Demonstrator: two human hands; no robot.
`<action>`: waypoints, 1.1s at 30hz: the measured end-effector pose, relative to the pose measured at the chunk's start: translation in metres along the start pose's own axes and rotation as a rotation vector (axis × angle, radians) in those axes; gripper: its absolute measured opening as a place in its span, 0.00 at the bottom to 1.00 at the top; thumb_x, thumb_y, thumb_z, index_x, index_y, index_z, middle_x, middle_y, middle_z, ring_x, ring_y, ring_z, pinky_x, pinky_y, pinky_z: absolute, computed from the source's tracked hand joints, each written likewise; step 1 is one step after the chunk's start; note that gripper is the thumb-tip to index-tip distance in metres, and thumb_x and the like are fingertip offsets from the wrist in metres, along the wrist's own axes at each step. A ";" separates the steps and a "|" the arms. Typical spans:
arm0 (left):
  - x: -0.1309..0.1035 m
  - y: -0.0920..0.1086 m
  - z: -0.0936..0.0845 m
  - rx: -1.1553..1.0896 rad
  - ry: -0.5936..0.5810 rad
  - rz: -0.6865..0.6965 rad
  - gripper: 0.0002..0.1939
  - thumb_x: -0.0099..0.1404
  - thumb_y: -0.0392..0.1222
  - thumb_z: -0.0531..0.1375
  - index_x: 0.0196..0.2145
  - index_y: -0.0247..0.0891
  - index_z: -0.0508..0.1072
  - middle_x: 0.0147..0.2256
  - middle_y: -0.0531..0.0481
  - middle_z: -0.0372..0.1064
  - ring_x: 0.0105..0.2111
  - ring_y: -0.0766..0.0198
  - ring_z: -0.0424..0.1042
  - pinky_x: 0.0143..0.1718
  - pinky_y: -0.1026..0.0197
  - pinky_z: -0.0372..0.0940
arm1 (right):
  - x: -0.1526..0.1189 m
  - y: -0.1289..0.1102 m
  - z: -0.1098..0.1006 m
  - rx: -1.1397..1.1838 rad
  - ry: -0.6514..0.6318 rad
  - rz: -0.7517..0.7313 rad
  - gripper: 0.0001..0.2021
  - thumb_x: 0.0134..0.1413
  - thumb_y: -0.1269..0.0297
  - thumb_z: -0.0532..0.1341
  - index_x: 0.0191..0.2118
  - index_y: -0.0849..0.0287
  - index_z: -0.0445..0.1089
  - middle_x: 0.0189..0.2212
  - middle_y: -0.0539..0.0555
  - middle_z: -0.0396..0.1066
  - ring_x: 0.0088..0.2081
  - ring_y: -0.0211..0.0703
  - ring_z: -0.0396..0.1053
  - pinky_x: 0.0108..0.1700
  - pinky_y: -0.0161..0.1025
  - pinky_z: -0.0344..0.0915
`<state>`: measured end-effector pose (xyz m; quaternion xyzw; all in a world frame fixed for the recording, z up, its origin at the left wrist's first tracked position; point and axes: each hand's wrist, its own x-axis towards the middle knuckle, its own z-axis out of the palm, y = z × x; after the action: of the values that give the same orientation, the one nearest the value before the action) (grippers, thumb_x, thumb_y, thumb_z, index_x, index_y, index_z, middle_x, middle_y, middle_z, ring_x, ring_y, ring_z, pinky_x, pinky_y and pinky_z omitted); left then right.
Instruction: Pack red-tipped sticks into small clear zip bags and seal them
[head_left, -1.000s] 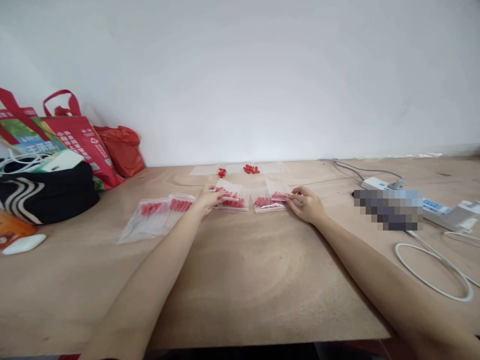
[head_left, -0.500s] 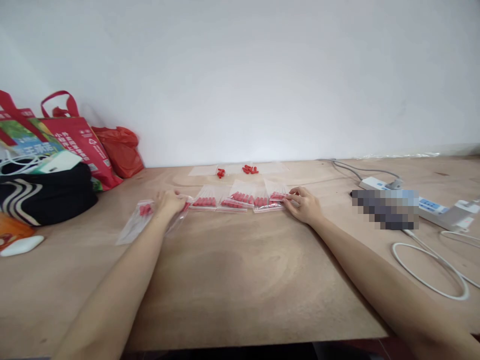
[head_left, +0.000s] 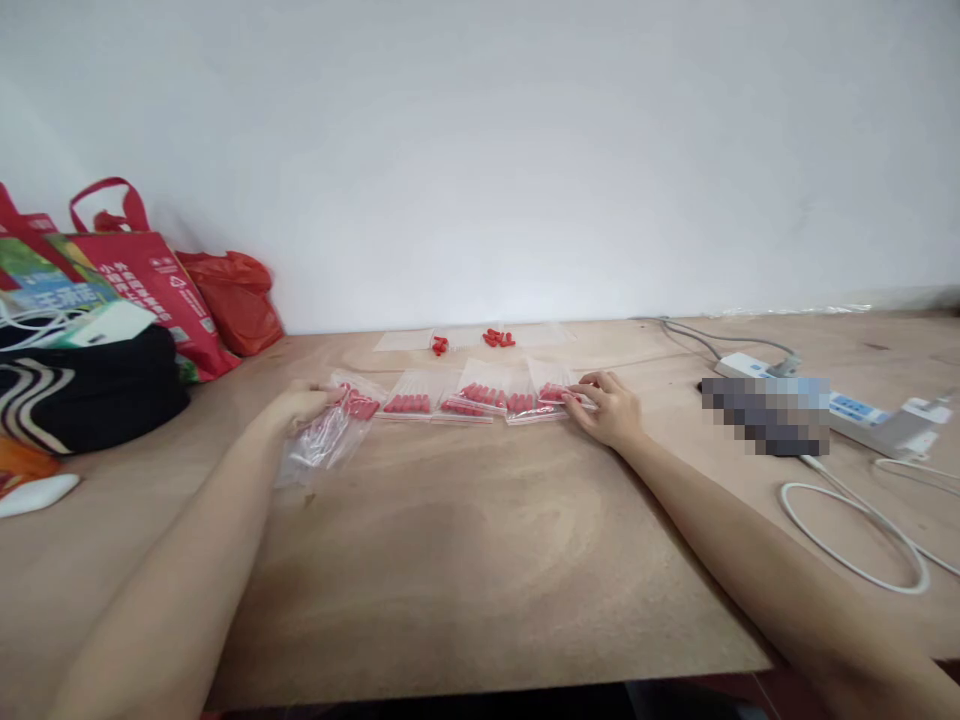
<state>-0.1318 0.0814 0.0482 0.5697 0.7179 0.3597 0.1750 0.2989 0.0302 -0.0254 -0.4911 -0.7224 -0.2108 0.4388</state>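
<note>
Small clear zip bags with red cylindrical pieces inside lie overlapping in a row across the wooden table. At the row's left end my left hand (head_left: 300,404) pinches a crumpled clear zip bag (head_left: 322,440), whose red pieces show just past my fingertips. My right hand (head_left: 613,408) is closed at the right end, thumb and fingers on the edge of the rightmost zip bag (head_left: 549,376). Between my hands lie a flat zip bag (head_left: 409,400) and an overlapping zip bag (head_left: 484,390), each with several red pieces lined up.
Behind the row, two small piles of loose red pieces (head_left: 499,339) lie on flat clear bags near the wall. At left stand a red shopping bag (head_left: 150,280), a red plastic bag (head_left: 232,300) and a black striped bag (head_left: 112,390). A power strip (head_left: 855,408) and white cable (head_left: 787,520) lie right.
The separate bag on the left has come right, up against the row, with my left hand now at its upper left side. My right hand has stayed on the rightmost bag.
</note>
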 end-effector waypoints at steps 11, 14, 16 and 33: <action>-0.014 0.092 0.038 -0.832 0.039 0.250 0.15 0.51 0.44 0.63 0.27 0.34 0.60 0.20 0.57 0.63 0.21 0.71 0.67 0.25 0.63 0.67 | 0.046 -0.081 0.019 0.715 -0.148 0.522 0.21 0.42 0.58 0.60 0.45 0.57 0.63 0.36 0.54 0.68 0.18 0.28 0.61 0.21 0.32 0.62; -0.031 0.118 0.076 -0.965 -0.045 0.360 0.18 0.49 0.48 0.63 0.26 0.35 0.58 0.21 0.58 0.62 0.21 0.71 0.66 0.26 0.63 0.67 | 0.074 -0.099 0.017 1.010 -0.289 0.661 0.34 0.36 0.56 0.64 0.52 0.55 0.54 0.44 0.58 0.64 0.17 0.28 0.61 0.17 0.32 0.61; -0.043 0.129 0.098 -1.006 -0.086 0.479 0.19 0.49 0.50 0.62 0.27 0.36 0.58 0.23 0.57 0.62 0.24 0.71 0.67 0.29 0.64 0.67 | 0.087 -0.104 0.015 1.117 -0.357 0.653 0.33 0.33 0.57 0.65 0.50 0.57 0.57 0.39 0.56 0.68 0.16 0.29 0.62 0.17 0.33 0.62; -0.060 0.095 0.118 -0.063 0.039 1.257 0.06 0.56 0.31 0.54 0.28 0.36 0.71 0.27 0.50 0.69 0.30 0.64 0.67 0.35 0.60 0.61 | 0.034 -0.047 0.031 0.491 -0.250 -0.032 0.21 0.40 0.79 0.50 0.44 0.61 0.65 0.43 0.58 0.65 0.45 0.42 0.62 0.47 0.41 0.60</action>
<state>0.0295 0.0711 0.0261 0.8707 0.2381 0.4253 -0.0662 0.2390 0.0509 -0.0067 -0.3806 -0.8082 0.0258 0.4487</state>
